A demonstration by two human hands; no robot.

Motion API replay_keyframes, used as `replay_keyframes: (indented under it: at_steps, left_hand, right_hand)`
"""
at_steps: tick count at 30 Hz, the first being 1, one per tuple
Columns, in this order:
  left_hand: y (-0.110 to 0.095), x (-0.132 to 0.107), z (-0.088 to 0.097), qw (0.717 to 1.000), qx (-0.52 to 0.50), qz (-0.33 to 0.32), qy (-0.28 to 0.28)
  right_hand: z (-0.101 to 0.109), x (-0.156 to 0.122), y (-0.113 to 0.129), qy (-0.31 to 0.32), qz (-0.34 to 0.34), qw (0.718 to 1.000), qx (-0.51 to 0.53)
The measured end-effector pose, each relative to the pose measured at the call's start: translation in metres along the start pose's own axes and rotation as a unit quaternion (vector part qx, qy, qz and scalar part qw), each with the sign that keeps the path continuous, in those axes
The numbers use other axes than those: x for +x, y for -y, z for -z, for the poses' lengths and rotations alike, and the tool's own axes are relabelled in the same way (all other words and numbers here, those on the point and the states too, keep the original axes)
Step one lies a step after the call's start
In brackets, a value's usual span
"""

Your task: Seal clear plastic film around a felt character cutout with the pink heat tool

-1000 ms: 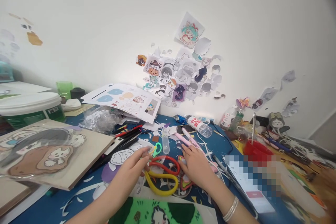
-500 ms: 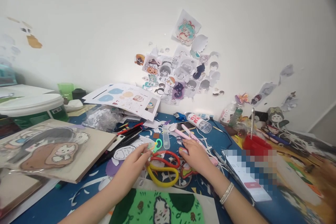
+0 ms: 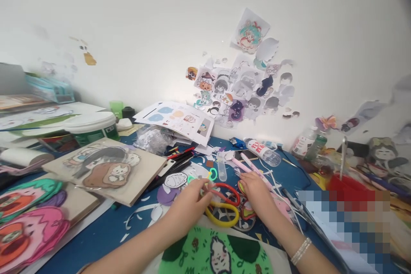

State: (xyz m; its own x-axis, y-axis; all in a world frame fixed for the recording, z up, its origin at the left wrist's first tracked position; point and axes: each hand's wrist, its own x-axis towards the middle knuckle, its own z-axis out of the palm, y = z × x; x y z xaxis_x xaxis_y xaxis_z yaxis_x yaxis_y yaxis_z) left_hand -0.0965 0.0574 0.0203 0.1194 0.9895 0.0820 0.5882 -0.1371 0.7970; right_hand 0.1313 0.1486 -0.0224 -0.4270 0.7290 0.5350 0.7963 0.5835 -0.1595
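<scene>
My left hand (image 3: 196, 194) is closed, its fingers curled beside the scissors (image 3: 222, 222) with red and yellow handles. Part of those scissors is hidden behind the fingers, and whatever the hand grips cannot be made out. Teal handles of a smaller pair of scissors (image 3: 212, 174) show just behind it. My right hand (image 3: 255, 188), with a silvery bracelet on the wrist, has bent fingers at a small yellow and red piece (image 3: 241, 186). In front of both hands lies a green drawn sheet (image 3: 189, 248) with a white animal on it.
Pens (image 3: 175, 173), a clear plastic case (image 3: 221, 167) and a water bottle (image 3: 263, 153) lie beyond the hands amid paper scraps. Boards with cut-outs (image 3: 128, 197) and a white-lidded tub (image 3: 93, 126) stand left. A red cup (image 3: 340, 184) and cables are at right.
The view has turned left, bringing pink and teal cut-outs in at the left edge. My right hand's fingers have curled in more. My left hand now covers more of the teal scissors.
</scene>
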Motion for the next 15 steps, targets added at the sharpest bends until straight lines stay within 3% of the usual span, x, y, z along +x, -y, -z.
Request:
replay_keyframes:
  at_steps: [6, 10, 12, 15]
  left_hand:
    - [-0.007, -0.008, 0.003, 0.999, 0.036, -0.016, 0.015]
    - [-0.020, -0.019, 0.010, 0.989, 0.130, -0.071, -0.011]
    - [-0.035, -0.031, 0.012, 0.976, 0.166, -0.133, -0.036]
    - [-0.058, -0.065, 0.010, 0.937, 0.098, -0.332, -0.035]
  right_hand:
    - [0.014, -0.007, 0.005, -0.040, 0.032, 0.999, -0.002]
    - [0.014, -0.009, 0.009, -0.067, 0.033, 0.997, -0.014]
    - [0.013, -0.009, 0.011, -0.073, 0.033, 0.997, -0.018]
    - [0.013, -0.009, 0.011, -0.070, 0.031, 0.997, -0.022]
